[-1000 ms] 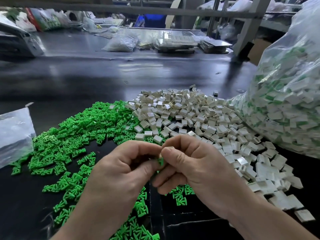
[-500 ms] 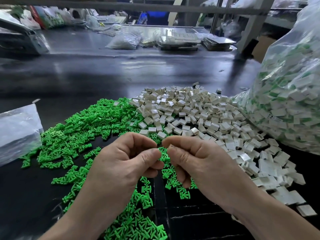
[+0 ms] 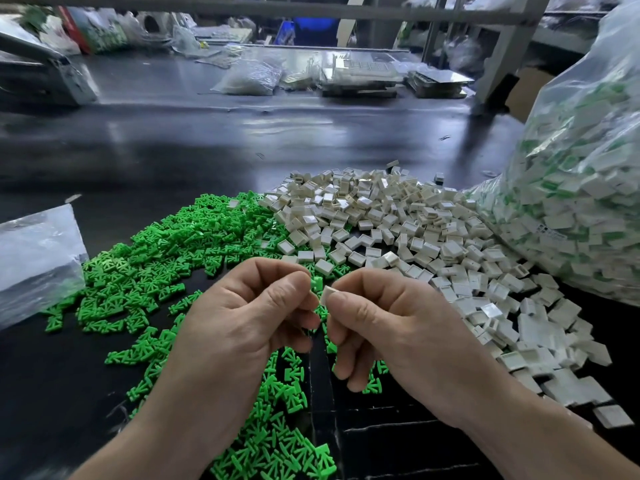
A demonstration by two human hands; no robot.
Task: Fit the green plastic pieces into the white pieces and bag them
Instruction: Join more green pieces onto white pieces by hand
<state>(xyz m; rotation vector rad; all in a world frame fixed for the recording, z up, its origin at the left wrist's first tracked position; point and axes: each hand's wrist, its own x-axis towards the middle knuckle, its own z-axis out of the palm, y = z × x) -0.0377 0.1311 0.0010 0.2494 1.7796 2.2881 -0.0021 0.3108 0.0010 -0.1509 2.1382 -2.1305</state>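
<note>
Piece (image 3: 327,294) in right hand (image 3: 398,334), aslant, toward left hand (image 3: 249,317)

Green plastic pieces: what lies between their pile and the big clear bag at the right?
A heap of white square plastic pieces, reaching both the green pile and the bag; head view.

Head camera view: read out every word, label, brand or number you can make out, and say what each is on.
No text here can be read.
Big clear bag on the right: a small dark printed mark low on its side, too blurred to read.
Coloured packets at the far left back: print too small to read.
White pieces and green pieces: no markings visible.
</note>
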